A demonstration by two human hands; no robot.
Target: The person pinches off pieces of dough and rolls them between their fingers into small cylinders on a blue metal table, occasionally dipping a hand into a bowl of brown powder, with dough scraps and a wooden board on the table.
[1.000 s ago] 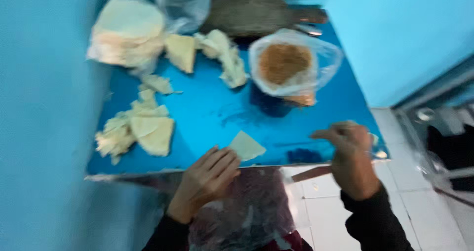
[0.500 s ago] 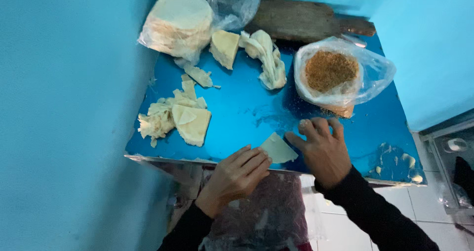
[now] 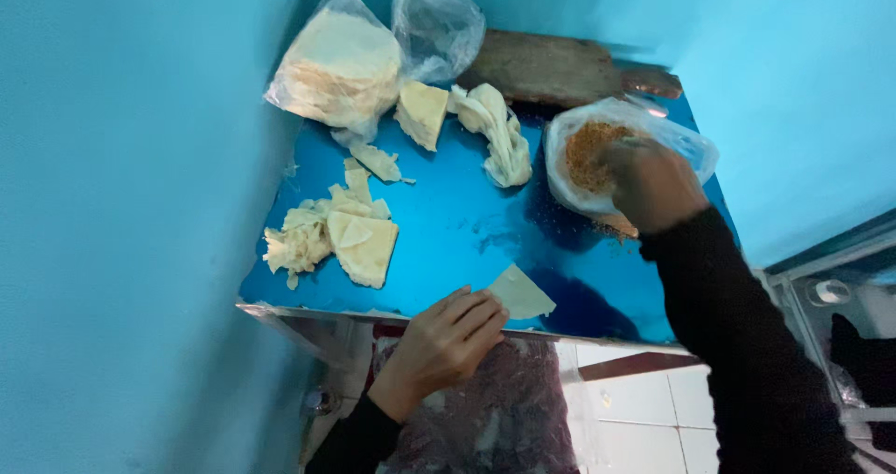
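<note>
My left hand (image 3: 446,338) rests at the near edge of the shiny blue table (image 3: 457,227), fingertips on a pale triangular pastry sheet (image 3: 521,293). My right hand (image 3: 649,183) reaches into a clear plastic bag of brown crumbly filling (image 3: 588,147) at the right back; whether its fingers are closed on filling is hidden. A folded pale triangle (image 3: 364,246) lies on a heap of scraps (image 3: 303,241) to the left.
A plastic bag of stacked pastry sheets (image 3: 341,63) and an emptier bag (image 3: 437,26) stand at the back left. A wedge (image 3: 422,112), crumpled sheets (image 3: 499,133) and a wooden board (image 3: 546,68) lie nearby. Blue walls close in left and behind; tiled floor lies right.
My right hand has left the triangular sheet and moved up and right into the bag of filling. My left hand stays on the sheet. The camera has shifted closer.
</note>
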